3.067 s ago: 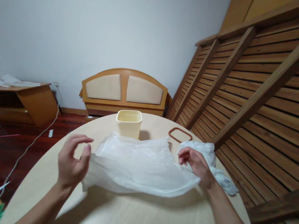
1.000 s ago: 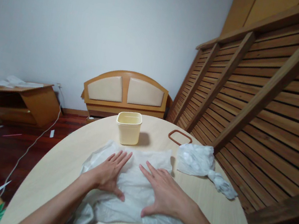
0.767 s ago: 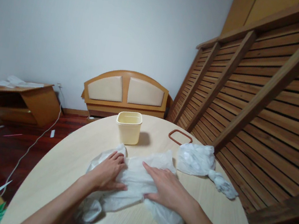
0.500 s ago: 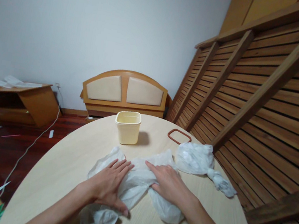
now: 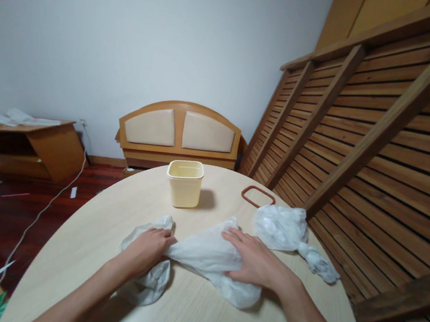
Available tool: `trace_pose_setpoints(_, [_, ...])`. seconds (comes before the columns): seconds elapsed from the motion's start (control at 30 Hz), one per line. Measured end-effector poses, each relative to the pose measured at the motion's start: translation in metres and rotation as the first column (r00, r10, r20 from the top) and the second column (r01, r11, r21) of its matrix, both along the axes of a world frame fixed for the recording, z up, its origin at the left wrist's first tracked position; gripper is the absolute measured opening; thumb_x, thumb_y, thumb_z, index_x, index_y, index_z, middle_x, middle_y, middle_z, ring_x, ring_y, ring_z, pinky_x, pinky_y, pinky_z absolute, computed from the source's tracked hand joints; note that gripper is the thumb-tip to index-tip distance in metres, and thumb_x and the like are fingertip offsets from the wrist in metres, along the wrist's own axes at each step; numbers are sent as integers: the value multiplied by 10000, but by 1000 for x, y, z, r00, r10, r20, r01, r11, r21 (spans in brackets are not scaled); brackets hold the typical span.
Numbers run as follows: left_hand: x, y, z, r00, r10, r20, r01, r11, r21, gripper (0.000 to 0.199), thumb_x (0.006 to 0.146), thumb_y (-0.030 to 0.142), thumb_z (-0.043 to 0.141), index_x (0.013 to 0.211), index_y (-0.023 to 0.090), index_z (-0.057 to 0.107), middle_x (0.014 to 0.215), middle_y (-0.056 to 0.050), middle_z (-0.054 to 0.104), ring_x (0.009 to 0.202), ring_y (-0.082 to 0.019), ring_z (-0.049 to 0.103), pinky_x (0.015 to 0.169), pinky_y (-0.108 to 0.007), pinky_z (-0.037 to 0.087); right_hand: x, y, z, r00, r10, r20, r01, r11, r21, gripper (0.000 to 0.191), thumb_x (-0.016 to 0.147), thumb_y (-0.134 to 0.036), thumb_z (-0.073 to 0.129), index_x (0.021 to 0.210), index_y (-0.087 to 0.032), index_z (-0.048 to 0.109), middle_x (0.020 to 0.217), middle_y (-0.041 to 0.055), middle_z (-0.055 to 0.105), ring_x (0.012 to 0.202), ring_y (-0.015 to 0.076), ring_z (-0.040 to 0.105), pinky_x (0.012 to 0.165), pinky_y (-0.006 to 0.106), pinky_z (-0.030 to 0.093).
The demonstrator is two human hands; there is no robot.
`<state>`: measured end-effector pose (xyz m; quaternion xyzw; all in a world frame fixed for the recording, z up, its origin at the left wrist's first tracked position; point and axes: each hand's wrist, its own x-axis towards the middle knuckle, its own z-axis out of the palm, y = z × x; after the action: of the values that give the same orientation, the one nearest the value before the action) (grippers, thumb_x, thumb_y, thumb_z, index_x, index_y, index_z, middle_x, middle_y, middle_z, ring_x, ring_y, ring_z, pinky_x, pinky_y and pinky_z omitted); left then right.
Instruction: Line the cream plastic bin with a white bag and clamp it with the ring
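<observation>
A crumpled white plastic bag (image 5: pixel 204 250) lies across the near middle of the round table. My left hand (image 5: pixel 153 247) is closed round its narrow, gathered left part, with loose folds sticking out above and below the fist. On the wider right part rests my right hand (image 5: pixel 252 255), its fingers stretched over the plastic and the thumb apart below. Beyond them stands a pale yellow square tub (image 5: pixel 184 186), upright, its top uncovered. To the right lie a brown rounded frame (image 5: pixel 247 200) and a second white plastic bag (image 5: pixel 282 227), bunched at one end.
The round table (image 5: pixel 76 248) has a pale wood top. Wooden slats (image 5: pixel 362 169) lean close along its right side. Behind it stands a headboard (image 5: pixel 179 127) with cream panels. A white cable (image 5: pixel 46 204) runs over the floor at left, near a low cabinet (image 5: pixel 55 151).
My left hand has gone from lying flat and spread to closed round the bag, which is now gathered narrow there. My right hand has shifted slightly right, its fingers flatter.
</observation>
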<state>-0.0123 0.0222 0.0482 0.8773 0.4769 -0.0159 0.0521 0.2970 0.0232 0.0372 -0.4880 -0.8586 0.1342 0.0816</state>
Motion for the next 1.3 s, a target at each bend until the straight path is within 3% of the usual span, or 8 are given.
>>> trace_pose_setpoints(0.13, [-5, 3, 1, 998, 57, -4, -56, 997, 43, 346, 799, 107, 602, 1130, 183, 669, 1227, -137, 666, 1128, -307, 642, 990, -436, 474, 4, 2, 6, 1000, -12, 13, 12, 1000, -20, 622, 773, -251, 680, 1386, -198, 587, 1314, 138, 663, 1190, 330, 604, 1023, 449, 433])
trace_pose_setpoints(0.37, [1, 4, -21, 966, -101, 239, 76, 991, 114, 1018, 749, 388, 772, 1571, 215, 197, 1623, -184, 307, 1460, -348, 358, 1173, -541, 316, 4, 0, 18, 997, 42, -72, -37, 997, 72, 418, 794, -307, 712, 1204, -227, 702, 1113, 99, 691, 1114, 292, 586, 984, 413, 445])
trace_pose_setpoints(0.5, [3, 8, -33, 954, -145, 263, 123, 988, 95, 908, 810, 382, 746, 1558, 237, 252, 1567, -184, 413, 1390, -338, 467, 1136, -539, 374, 5, -1, 16, 993, 47, -105, -50, 998, -28, 954, 680, -641, 783, 1478, -206, 493, 1570, 164, 393, 1455, 362, 319, 1190, 497, 258])
trace_pose_setpoints(0.67, [-5, 17, -42, 946, -175, 275, 161, 984, 73, 818, 823, 287, 712, 1538, 240, 319, 1512, -173, 488, 1335, -338, 521, 1097, -529, 421, 5, 0, 2, 1000, 23, -7, -24, 959, -282, 1294, 581, -597, 845, 1610, -186, 176, 1681, 188, 56, 1543, 382, 71, 1237, 549, 74])
trace_pose_setpoints(0.87, [-18, 31, -52, 949, -188, 251, 175, 982, 74, 886, 698, 12, 576, 1520, 271, 369, 1393, -102, 609, 1196, -284, 600, 1042, -467, 461, 19, 6, -3, 997, -31, -75, 12, 969, -247, 929, 612, -350, 845, 1463, -171, 518, 1516, 177, 487, 1395, 368, 419, 1171, 471, 291])
trace_pose_setpoints(0.97, [-24, 36, -54, 956, -172, 237, 159, 985, 72, 853, 694, -21, 515, 1489, 278, 431, 1310, -84, 658, 1160, -265, 614, 1026, -439, 465, 28, 10, -1, 976, -10, -216, -33, 980, -196, 494, 677, -174, 729, 1169, -213, 720, 1154, 98, 727, 1052, 286, 650, 934, 363, 473])
trace_pose_setpoints(1.07, [-31, 38, -52, 953, -157, 260, 148, 987, 56, 802, 688, -11, 513, 1437, 276, 500, 1280, -68, 673, 1166, -256, 614, 1032, -414, 462, 33, 15, -1, 962, -24, -273, -35, 977, -209, 179, 742, -133, 622, 871, -187, 736, 840, 56, 742, 767, 213, 653, 693, 280, 462])
trace_pose_setpoints(1.3, [-39, 27, -32, 924, -92, 370, 103, 995, -11, 1002, 657, 4, 494, 1576, 329, 261, 1433, -66, 592, 1206, -266, 603, 1037, -429, 473, 41, 29, -7, 806, -161, -570, -74, 927, -367, 283, 823, -430, 693, 858, -150, 705, 881, 79, 724, 842, 231, 654, 761, 329, 495])
